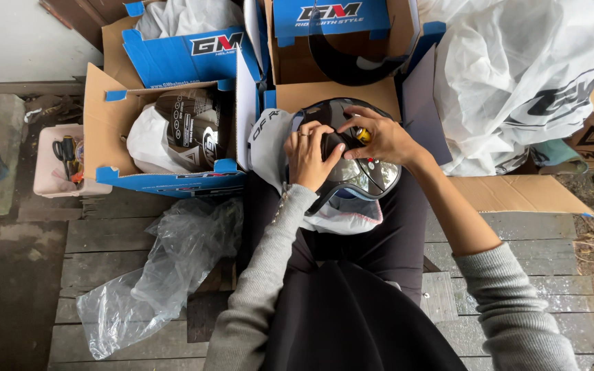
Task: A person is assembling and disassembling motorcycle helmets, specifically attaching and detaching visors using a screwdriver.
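A glossy black helmet (362, 175) with a dark visor rests on my lap, partly wrapped in a white cloth bag (342, 214). My left hand (309, 156) presses on a small black part at the helmet's side. My right hand (381, 137) grips the same spot from the right, fingers curled over a small yellow and red piece (361, 135). Both hands touch each other over the helmet.
An open blue and brown box (173, 130) on the left holds another bagged helmet. A second open box (338, 48) with a dark visor stands ahead. White plastic bag (524, 75) at right, clear plastic bag (166, 268) on wooden planks at left, pink tool tray (60, 161).
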